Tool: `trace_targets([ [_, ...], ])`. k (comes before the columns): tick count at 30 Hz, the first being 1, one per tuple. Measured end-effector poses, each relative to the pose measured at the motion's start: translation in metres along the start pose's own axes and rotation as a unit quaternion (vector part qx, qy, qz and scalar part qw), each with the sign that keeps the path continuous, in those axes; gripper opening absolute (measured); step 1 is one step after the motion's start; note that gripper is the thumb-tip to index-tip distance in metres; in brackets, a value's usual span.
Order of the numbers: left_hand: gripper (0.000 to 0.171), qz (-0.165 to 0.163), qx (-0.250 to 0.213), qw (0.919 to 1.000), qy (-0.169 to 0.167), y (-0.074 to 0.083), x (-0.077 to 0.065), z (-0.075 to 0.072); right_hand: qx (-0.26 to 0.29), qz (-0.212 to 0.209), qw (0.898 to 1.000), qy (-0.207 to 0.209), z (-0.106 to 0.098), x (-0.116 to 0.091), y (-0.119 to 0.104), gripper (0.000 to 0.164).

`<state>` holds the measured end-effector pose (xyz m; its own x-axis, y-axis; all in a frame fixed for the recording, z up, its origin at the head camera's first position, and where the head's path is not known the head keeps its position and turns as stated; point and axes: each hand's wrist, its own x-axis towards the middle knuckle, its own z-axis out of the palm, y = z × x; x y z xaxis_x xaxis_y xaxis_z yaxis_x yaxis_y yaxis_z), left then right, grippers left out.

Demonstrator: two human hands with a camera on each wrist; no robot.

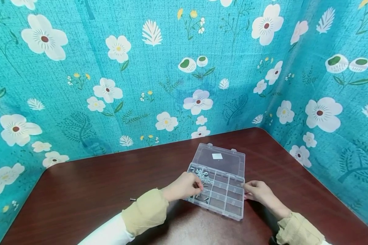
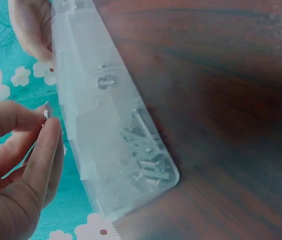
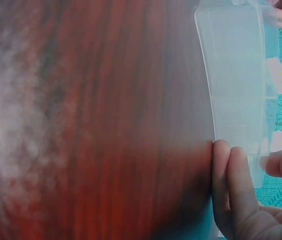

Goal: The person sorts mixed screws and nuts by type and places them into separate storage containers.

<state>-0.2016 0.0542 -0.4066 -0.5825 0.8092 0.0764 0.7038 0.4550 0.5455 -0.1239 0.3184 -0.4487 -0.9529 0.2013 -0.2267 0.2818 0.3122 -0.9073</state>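
A clear plastic compartment box (image 1: 226,211) lies on the table with its lid (image 1: 230,165) folded back. My left hand (image 1: 184,187) is over the box's left compartments. Its thumb and fingertips pinch a small shiny metal piece (image 2: 46,114), too small to tell its kind. Nuts (image 1: 203,175) fill an upper left compartment, and screws (image 2: 146,145) show through the clear wall. At the box's right side, my right hand (image 1: 259,194) grips the edge, its fingers (image 3: 237,175) against the outer wall and the thumb opposite. The right columns look bare of parts.
A single loose screw (image 1: 133,199) lies on the dark brown wooden table (image 1: 110,180), left of the box and beside the left sleeve. Blue flowered cloth (image 1: 159,85) hangs behind the table and along its right side. A white label (image 1: 217,156) is on the lid.
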Motion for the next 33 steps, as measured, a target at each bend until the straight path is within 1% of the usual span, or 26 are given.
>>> trace_targets([
  [4, 0.007, -0.007, -0.010, 0.9999, 0.009, -0.006, -0.002, -0.001, 0.005, 0.003, 1.000, -0.002, 0.000, 0.000, 0.000, 0.038],
  [8, 0.006, 0.001, -0.001, 0.9998, 0.021, -0.014, -0.012, -0.013, 0.008, 0.005, 1.000, 0.003, 0.000, 0.000, 0.000, 0.038],
  [10, 0.005, 0.010, 0.023, 0.9994, 0.025, -0.018, -0.020, -0.022, 0.008, 0.006, 1.000, 0.005, 0.000, 0.001, 0.000, 0.038],
  [13, 0.006, 0.024, 0.077, 0.9964, 0.026, -0.022, -0.034, -0.034, 0.005, 0.008, 1.000, 0.006, 0.000, 0.001, 0.000, 0.037],
  [17, 0.008, 0.052, 0.161, 0.9855, 0.007, -0.028, -0.053, -0.051, 0.002, 0.009, 1.000, 0.006, -0.001, 0.001, 0.000, 0.037],
  [21, 0.008, 0.087, 0.235, 0.9678, -0.019, -0.038, -0.069, -0.062, 0.002, 0.010, 1.000, 0.005, -0.001, 0.001, 0.001, 0.036],
  [24, 0.009, 0.101, 0.272, 0.9567, -0.026, -0.047, -0.079, -0.066, 0.005, 0.011, 1.000, 0.006, -0.001, 0.001, 0.001, 0.035],
  [27, 0.012, 0.095, 0.288, 0.9525, -0.031, -0.058, -0.089, -0.069, 0.010, 0.007, 1.000, 0.002, 0.000, 0.001, 0.002, 0.035],
  [33, 0.015, 0.044, 0.289, 0.9554, -0.040, -0.080, -0.109, -0.072, 0.011, 0.010, 1.000, 0.003, 0.000, 0.001, 0.000, 0.035],
])
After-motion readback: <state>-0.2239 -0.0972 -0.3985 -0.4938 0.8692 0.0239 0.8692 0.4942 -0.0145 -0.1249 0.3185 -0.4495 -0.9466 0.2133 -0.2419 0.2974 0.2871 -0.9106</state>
